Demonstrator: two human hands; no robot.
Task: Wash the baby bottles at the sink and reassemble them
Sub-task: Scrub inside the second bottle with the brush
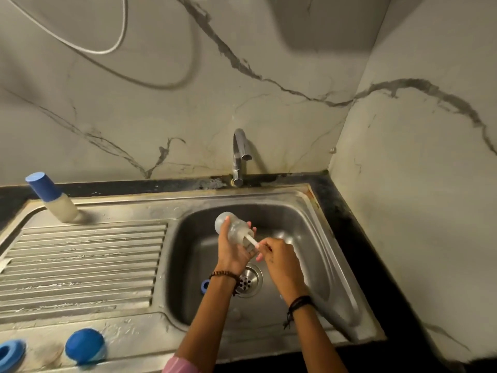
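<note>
Near edge of drainboard: blue cap (pixel 84 345) and blue screw ring (pixel 10 352) lie apart from their bottles
Clear bottle (pixel 234 230): held tilted over the sink basin (pixel 309 238), mouth toward the person, a white brush handle (pixel 252 240) entering it
Left hand (pixel 234 251): wrapped round the bottle body
Right hand (pixel 277 254): pinching the brush handle
Handling: probably light, stiff plastic, slippery when wet; best gripped round the waist
Basin floor: small blue part (pixel 205 286) beside the drain (pixel 248 281)
Far left corner of drainboard: second bottle (pixel 52 199), blue-capped, leaning
Tap (pixel 240 157): no water seen
</note>
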